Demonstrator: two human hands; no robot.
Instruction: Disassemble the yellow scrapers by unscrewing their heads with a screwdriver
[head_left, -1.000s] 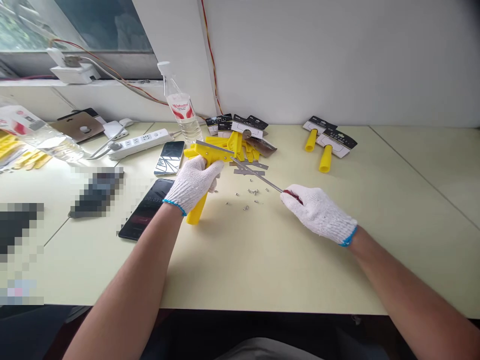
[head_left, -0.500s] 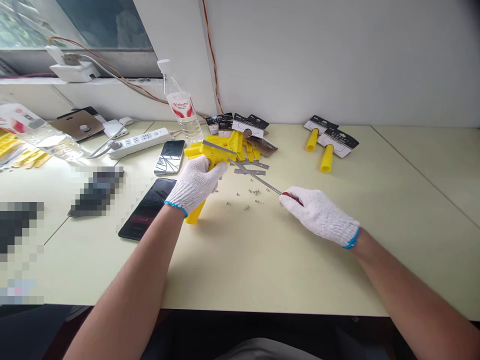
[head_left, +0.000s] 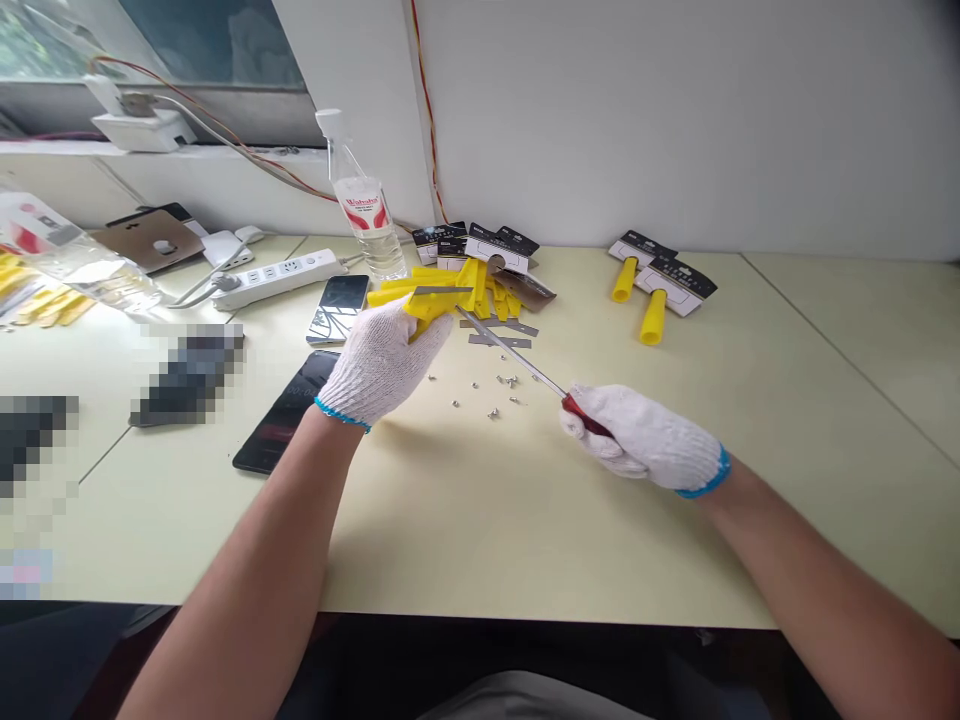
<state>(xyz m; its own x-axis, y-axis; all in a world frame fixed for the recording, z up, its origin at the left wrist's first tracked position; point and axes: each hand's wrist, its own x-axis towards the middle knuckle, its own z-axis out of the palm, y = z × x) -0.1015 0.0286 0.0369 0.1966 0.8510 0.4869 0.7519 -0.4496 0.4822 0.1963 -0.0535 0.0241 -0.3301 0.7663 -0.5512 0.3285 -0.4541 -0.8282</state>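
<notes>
In the head view, the left hand [head_left: 379, 365] gripped the yellow blade scraper [head_left: 429, 306] towards eleven o'clock from centre, presumably steadying it; the right hand [head_left: 645, 430], towards four, clasped a red-handled screwdriver [head_left: 517, 354], apparently to angle its tip at the scraper's edge. The scraper looked bright, with a flat grey blade [head_left: 442, 291].

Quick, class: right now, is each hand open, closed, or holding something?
Left hand: closed, holding a yellow bladed tool.
Right hand: closed, holding a red-handled screwdriver.
</notes>
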